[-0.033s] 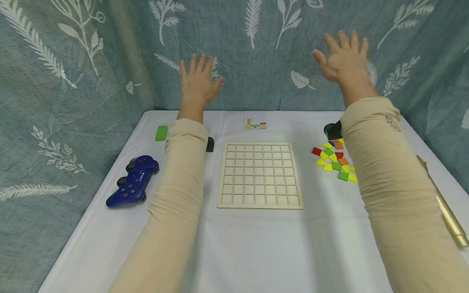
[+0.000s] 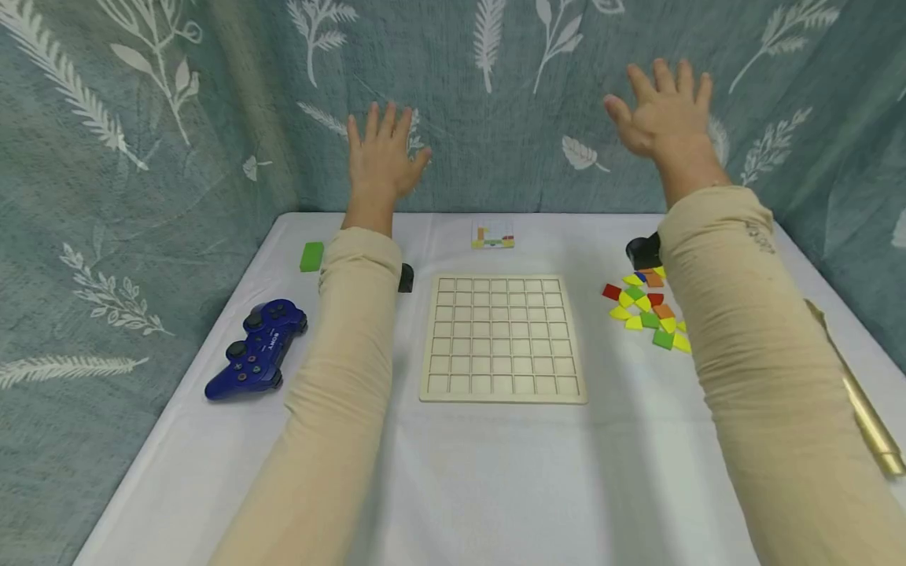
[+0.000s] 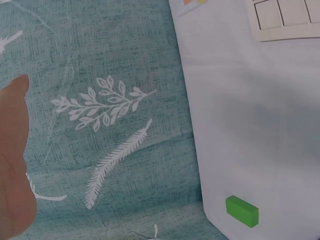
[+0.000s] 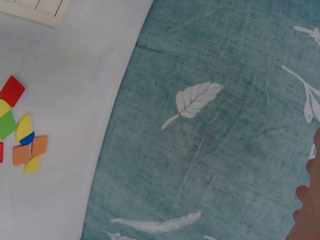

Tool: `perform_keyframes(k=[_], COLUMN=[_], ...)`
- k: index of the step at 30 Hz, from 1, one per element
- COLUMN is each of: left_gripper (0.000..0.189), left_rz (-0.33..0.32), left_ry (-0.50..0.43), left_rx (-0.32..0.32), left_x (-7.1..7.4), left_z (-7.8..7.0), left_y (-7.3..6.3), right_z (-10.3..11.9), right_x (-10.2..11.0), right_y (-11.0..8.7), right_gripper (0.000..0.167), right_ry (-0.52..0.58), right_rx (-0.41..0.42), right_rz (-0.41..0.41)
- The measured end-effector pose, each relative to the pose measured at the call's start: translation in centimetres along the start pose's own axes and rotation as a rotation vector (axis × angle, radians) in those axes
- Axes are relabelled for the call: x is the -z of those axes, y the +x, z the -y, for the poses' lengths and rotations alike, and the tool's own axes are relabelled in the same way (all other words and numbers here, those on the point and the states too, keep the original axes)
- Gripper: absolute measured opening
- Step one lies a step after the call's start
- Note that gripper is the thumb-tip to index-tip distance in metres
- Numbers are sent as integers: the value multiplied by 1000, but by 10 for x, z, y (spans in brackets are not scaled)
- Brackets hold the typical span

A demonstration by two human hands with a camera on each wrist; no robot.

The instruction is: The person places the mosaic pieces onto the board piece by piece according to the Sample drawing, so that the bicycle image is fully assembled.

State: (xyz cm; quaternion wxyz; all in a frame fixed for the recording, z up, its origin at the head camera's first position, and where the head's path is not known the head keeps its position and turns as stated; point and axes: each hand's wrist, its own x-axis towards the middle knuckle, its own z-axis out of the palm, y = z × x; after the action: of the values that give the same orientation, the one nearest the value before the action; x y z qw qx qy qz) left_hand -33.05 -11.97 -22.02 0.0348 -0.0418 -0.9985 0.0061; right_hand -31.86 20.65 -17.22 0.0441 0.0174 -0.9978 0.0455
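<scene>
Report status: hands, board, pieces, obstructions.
Left hand, right hand: raised, empty. Board: bare. Pieces: loose, right of board; right sleeve partly hides them in head view.

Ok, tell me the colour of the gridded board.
Pale cream; the gridded board shows best, and whole, in the head view.

The brand name SONY stands in pale, tilted capitals on the blue game controller (image 2: 258,352), left of the frame; its button marks are too small to read. Dark print near the cuff of the right sleeve (image 2: 732,314), right of the frame, is illegible. Any lettering on the card (image 2: 493,234), upper centre, is too small to tell.
</scene>
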Motion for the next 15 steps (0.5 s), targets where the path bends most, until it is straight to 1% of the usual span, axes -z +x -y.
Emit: perform_keyframes(k=[5, 9, 12, 15], left_gripper=[69, 70, 70, 69], left_rz=[-8, -13, -18, -27], left_ry=[-6, -14, -26, -48], left_rx=[-5, 1, 7, 9], left_x=[2, 5, 8, 11], left_z=[2, 4, 6, 10], left_y=[1, 2, 2, 1], right_z=[-3, -7, -13, -22], right_x=[4, 7, 8, 9], right_y=[1, 0, -2, -4], right_gripper=[67, 67, 66, 63], right_ry=[19, 49, 106, 205], right_rx=[-2, -1, 3, 6], right_rz=[11, -10, -42, -88])
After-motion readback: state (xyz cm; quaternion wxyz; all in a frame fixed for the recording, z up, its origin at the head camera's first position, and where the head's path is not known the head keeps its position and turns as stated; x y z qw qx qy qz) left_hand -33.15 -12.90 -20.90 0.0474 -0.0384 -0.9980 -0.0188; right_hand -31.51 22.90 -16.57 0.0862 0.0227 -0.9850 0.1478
